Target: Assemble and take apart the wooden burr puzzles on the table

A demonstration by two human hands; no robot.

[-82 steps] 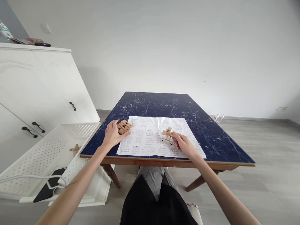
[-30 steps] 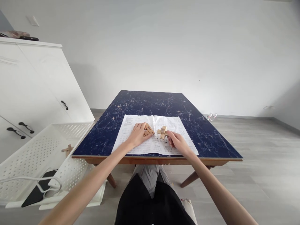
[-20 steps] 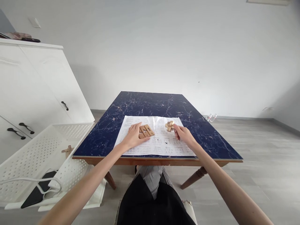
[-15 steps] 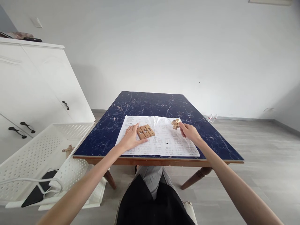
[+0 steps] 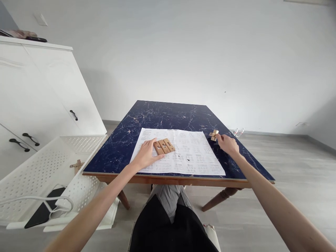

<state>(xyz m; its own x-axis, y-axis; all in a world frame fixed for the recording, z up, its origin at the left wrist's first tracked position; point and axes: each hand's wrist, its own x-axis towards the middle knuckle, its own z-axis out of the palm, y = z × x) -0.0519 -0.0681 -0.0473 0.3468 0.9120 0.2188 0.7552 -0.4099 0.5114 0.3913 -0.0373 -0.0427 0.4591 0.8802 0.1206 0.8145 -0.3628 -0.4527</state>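
Note:
My left hand (image 5: pixel 145 154) lies on the printed sheet (image 5: pixel 196 154), thumb and fingers spread around the left side of three notched wooden puzzle pieces (image 5: pixel 164 146). Those pieces lie flat, side by side, with cut-outs and small marks on them. Thumb and fingertips appear to touch their edges. Off the sheet's right edge, my right hand (image 5: pixel 228 144) pinches a cross-shaped wooden interlocking puzzle (image 5: pixel 214 135) by its near right side. Whether that puzzle touches the blue tabletop, I cannot tell.
The blue marbled table (image 5: pixel 168 113) has a wooden edge toward me. At left, a white perforated basket (image 5: pixel 34 175) holds a wooden cross-shaped piece (image 5: pixel 77 164), a white cable and a dark flat object. A white cabinet (image 5: pixel 44 87) stands behind it. Clear bottles (image 5: pixel 238 132) stand near the wall.
My right hand has carried the cross-shaped wooden puzzle rightward, from above the sheet to beyond its right edge. My left hand stays by the three wooden pieces.

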